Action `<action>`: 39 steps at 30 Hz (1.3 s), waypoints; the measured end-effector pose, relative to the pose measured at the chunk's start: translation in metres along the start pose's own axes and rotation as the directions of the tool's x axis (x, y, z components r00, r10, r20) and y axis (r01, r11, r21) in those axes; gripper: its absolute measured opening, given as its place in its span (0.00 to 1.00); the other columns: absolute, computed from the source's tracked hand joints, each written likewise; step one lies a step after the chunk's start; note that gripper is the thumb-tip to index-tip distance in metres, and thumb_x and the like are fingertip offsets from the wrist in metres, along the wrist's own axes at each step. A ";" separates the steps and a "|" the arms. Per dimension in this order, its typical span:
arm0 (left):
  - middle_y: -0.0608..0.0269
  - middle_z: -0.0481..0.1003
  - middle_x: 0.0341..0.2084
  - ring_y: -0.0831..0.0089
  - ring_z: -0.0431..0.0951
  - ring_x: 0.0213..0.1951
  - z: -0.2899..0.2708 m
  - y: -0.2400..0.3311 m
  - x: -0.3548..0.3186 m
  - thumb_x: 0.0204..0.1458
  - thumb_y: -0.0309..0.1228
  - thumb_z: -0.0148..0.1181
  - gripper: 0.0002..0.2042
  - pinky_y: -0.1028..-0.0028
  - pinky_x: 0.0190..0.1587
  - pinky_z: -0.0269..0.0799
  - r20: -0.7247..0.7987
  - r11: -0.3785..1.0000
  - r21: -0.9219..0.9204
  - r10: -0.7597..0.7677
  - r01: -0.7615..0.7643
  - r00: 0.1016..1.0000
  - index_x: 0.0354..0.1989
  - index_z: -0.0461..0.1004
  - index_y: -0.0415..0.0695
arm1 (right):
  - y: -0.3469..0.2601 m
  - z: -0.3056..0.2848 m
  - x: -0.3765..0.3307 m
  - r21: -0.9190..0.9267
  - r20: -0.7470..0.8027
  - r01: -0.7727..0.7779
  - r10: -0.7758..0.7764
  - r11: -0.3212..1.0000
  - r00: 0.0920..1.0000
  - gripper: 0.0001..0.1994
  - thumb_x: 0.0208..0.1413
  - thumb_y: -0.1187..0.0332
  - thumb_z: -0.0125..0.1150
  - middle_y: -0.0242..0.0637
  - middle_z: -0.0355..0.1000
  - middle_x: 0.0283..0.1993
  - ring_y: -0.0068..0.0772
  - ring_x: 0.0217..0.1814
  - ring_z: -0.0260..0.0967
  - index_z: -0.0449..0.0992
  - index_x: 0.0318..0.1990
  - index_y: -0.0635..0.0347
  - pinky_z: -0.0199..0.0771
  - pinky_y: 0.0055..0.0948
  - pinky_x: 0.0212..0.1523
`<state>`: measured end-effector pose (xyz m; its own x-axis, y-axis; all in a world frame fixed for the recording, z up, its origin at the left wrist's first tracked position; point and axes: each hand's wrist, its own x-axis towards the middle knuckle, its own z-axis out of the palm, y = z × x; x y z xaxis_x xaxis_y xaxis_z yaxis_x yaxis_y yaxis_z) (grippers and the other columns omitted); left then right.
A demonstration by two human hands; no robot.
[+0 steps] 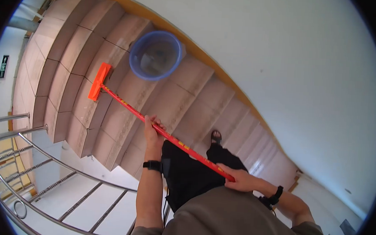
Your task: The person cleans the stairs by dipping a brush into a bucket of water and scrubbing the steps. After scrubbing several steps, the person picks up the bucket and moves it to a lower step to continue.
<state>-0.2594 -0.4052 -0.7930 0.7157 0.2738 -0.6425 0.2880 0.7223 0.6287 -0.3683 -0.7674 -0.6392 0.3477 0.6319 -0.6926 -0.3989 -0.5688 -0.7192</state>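
Observation:
I stand on a tiled staircase and hold a long-handled orange-red scrubbing brush (128, 107). My left hand (152, 129) grips the handle about midway. My right hand (238, 178) grips the handle's near end, close to my waist. The orange brush head (99, 82) rests on a step tread below me, up and to the left in the picture. A blue plastic basin (155, 55) sits on a step just beyond the brush head, close to the wall. My sandalled foot (216, 137) stands on a tread under the handle.
Beige tiled steps (71, 54) run downward toward the top left. A white wall (295, 59) with an orange skirting strip borders the stairs on the right. A metal handrail (43, 156) with several bars runs along the left, over a lower flight.

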 end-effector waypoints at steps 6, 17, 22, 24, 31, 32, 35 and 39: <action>0.70 0.67 0.21 0.75 0.67 0.22 0.015 -0.017 0.008 0.64 0.58 0.50 0.23 0.73 0.24 0.65 -0.177 0.999 0.014 -0.041 0.045 0.983 0.43 0.71 0.47 | 0.023 -0.022 0.002 0.031 0.073 0.038 -0.041 0.999 0.997 0.47 0.58 0.61 0.63 0.38 0.75 0.41 0.36 0.42 0.74 0.38 0.79 0.49 0.73 0.32 0.47; 0.70 0.65 0.18 0.74 0.65 0.18 0.016 -0.054 0.025 0.63 0.60 0.50 0.24 0.71 0.22 0.62 -0.255 0.985 -0.041 -0.174 0.169 0.951 0.39 0.69 0.48 | 0.081 -0.062 0.088 0.086 0.028 -0.076 0.074 0.993 0.997 0.35 0.63 0.50 0.63 0.45 0.76 0.55 0.35 0.57 0.74 0.65 0.69 0.65 0.73 0.31 0.58; 0.67 0.66 0.18 0.71 0.66 0.18 0.027 -0.079 0.042 0.64 0.58 0.50 0.23 0.67 0.22 0.64 -0.252 0.971 -0.125 -0.231 0.205 0.940 0.38 0.68 0.47 | 0.071 -0.105 0.197 0.649 -0.194 -0.031 0.205 0.760 0.959 0.26 0.61 0.52 0.65 0.38 0.76 0.47 0.31 0.48 0.76 0.73 0.58 0.64 0.80 0.30 0.46; 0.66 0.67 0.19 0.71 0.68 0.18 0.036 -0.081 0.047 0.65 0.55 0.50 0.21 0.66 0.22 0.65 -0.214 0.962 -0.167 -0.251 0.218 0.944 0.38 0.67 0.46 | 0.046 -0.130 0.254 0.696 -0.284 0.040 0.223 0.717 0.933 0.25 0.61 0.54 0.65 0.38 0.76 0.46 0.29 0.47 0.76 0.73 0.58 0.63 0.80 0.31 0.45; 0.65 0.68 0.21 0.71 0.70 0.21 0.058 -0.047 0.045 0.68 0.49 0.47 0.18 0.65 0.26 0.69 -0.160 0.953 -0.155 -0.282 0.259 0.946 0.39 0.67 0.45 | -0.034 -0.219 0.451 0.654 -0.554 0.270 0.205 0.707 0.807 0.28 0.60 0.51 0.66 0.41 0.74 0.53 0.38 0.53 0.74 0.69 0.60 0.60 0.78 0.45 0.54; 0.65 0.68 0.21 0.71 0.71 0.21 0.055 -0.044 0.043 0.69 0.48 0.47 0.18 0.66 0.27 0.71 -0.166 0.948 -0.139 -0.308 0.287 0.937 0.39 0.67 0.44 | -0.046 -0.226 0.473 0.646 -0.568 0.297 0.182 0.703 0.803 0.29 0.59 0.51 0.66 0.43 0.73 0.56 0.41 0.54 0.73 0.67 0.61 0.60 0.77 0.47 0.55; 0.64 0.70 0.23 0.72 0.72 0.22 0.045 -0.043 0.039 0.69 0.47 0.48 0.17 0.68 0.27 0.73 -0.155 0.935 -0.127 -0.348 0.331 0.925 0.39 0.68 0.44 | -0.068 -0.236 0.517 0.665 -0.557 0.355 0.120 0.656 0.822 0.30 0.59 0.54 0.66 0.46 0.70 0.59 0.45 0.56 0.72 0.66 0.62 0.62 0.76 0.49 0.57; 0.64 0.70 0.22 0.73 0.74 0.22 0.040 -0.039 0.039 0.70 0.45 0.47 0.17 0.70 0.28 0.74 -0.120 0.936 -0.114 -0.347 0.334 0.930 0.37 0.70 0.43 | -0.068 -0.236 0.547 0.720 -0.547 0.397 0.114 0.569 0.829 0.22 0.59 0.66 0.63 0.45 0.72 0.57 0.44 0.53 0.74 0.68 0.58 0.64 0.80 0.47 0.55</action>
<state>-0.2172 -0.4486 -0.8253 0.4891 0.0807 -0.8685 0.4361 0.8397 0.3236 0.0489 -0.5072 -0.9820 0.7073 0.1711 -0.6859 -0.6998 0.3069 -0.6451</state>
